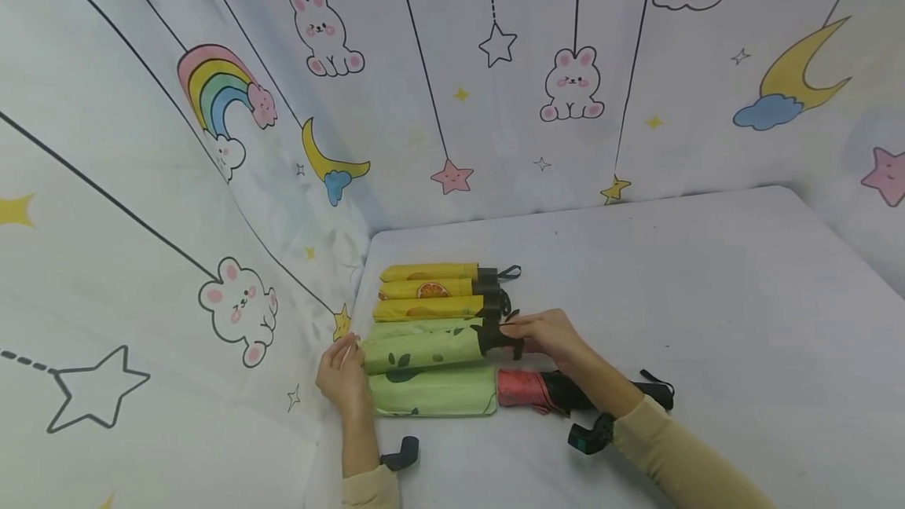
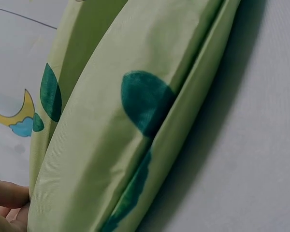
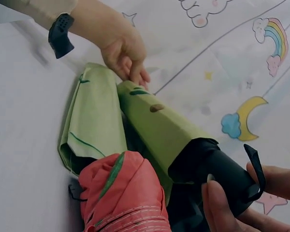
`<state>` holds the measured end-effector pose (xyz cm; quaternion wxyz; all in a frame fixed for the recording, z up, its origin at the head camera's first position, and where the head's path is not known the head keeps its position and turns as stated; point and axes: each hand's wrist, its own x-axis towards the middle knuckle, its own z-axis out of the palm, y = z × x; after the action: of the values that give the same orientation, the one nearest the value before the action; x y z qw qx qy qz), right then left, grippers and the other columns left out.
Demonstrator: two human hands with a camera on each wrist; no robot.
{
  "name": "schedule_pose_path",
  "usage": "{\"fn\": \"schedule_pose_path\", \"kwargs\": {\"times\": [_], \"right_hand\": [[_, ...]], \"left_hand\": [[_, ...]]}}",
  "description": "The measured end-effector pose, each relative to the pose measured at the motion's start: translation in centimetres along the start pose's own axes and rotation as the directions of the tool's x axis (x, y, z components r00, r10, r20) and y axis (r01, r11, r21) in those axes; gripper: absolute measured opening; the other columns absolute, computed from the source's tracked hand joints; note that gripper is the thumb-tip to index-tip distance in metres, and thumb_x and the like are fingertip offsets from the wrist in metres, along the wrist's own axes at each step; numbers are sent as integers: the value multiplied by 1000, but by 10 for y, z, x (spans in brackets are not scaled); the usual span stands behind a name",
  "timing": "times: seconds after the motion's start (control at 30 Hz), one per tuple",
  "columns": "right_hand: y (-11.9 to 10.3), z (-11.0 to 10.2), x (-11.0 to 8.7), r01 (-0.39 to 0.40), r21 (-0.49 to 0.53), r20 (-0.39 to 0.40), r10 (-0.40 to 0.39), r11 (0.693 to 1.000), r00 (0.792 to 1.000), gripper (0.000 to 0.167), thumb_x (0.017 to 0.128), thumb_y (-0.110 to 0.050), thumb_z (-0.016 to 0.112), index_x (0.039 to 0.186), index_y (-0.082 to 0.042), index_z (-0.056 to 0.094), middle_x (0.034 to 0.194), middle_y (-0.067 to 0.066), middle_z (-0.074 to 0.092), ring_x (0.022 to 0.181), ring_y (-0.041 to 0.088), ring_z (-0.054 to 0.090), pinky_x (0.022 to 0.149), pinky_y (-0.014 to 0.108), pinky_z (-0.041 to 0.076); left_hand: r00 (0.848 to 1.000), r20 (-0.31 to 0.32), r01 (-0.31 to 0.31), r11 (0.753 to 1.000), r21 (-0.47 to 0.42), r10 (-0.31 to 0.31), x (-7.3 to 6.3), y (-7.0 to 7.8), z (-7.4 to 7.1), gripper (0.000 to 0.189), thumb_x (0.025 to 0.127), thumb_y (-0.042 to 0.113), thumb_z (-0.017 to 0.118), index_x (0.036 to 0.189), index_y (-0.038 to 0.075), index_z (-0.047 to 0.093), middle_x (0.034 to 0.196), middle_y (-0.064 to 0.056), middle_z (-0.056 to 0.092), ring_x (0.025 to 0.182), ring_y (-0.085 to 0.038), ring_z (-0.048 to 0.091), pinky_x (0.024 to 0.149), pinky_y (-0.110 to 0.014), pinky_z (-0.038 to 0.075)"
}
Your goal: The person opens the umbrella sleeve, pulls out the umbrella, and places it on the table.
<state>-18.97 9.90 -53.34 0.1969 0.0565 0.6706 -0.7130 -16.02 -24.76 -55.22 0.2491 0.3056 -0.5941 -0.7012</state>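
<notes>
A folded light green umbrella with dark leaf prints lies slightly slanted among several others. My right hand grips its black handle, thumb and fingers on either side of a small strap. At the far end of the same umbrella my left hand pinches the green fabric with its fingertips. Directly behind lies another green umbrella, mostly covered. In front rests a flatter light green bundle; the right wrist view shows a dark gap at its near end.
Three yellow umbrellas with black handles lie in a row farther back. A red and black umbrella lies at the front, partly under my right forearm. The white table meets a printed cloth backdrop behind and at the left.
</notes>
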Motion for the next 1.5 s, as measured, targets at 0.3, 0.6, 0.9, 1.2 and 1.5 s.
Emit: {"fn": "schedule_pose_path", "kwargs": {"times": [0.3, 0.6, 0.9, 1.2, 1.5], "right_hand": [[-2, -10, -3, -8, 16, 8, 8, 1000, 1000, 37, 86, -19, 86, 113, 4, 78, 115, 18, 76, 92, 29, 78, 89, 39, 63], [-4, -20, -8, -7, 13, -3, 7, 1000, 1000, 41, 87, -21, 86, 116, 6, 76, 116, 17, 76, 92, 28, 78, 88, 38, 62], [-6, -27, -12, -7, -4, -1, 7, 1000, 1000, 42, 88, -19, 84, 119, 8, 74, 117, 19, 76, 94, 28, 78, 90, 39, 62], [-5, -35, -17, 5, -42, -7, -5, 999, 1000, 44, 90, -23, 83, 120, 7, 74, 118, 18, 75, 97, 28, 78, 95, 42, 60], [-5, -43, -22, 28, -17, 7, -28, 999, 1000, 46, 90, -22, 83, 122, 10, 72, 118, 18, 75, 96, 28, 78, 91, 38, 61]], "left_hand": [[1000, 2, 7, 1000, -16, -7, 1, 1, 1, 44, 91, -19, 62, 133, -7, 60, 134, -24, 66, 126, -30, 66, 96, -23, 56], [1000, -1, 22, 999, -25, -22, 0, 2, 1, 49, 90, -20, 62, 138, -8, 56, 136, -24, 65, 127, -31, 65, 98, -24, 56], [1000, -8, 22, 1000, -10, -22, 0, 1, 1, 49, 91, -18, 62, 138, -6, 56, 134, -21, 67, 125, -29, 66, 96, -22, 56], [1000, 4, 23, 1000, -1, -23, 0, 1, 0, 50, 92, -17, 62, 140, -5, 56, 136, -21, 67, 126, -30, 66, 96, -21, 56], [1000, 6, 23, 1000, 18, -23, 0, -1, -1, 49, 93, -15, 63, 140, -5, 56, 136, -20, 67, 125, -28, 66, 95, -20, 56]]}}
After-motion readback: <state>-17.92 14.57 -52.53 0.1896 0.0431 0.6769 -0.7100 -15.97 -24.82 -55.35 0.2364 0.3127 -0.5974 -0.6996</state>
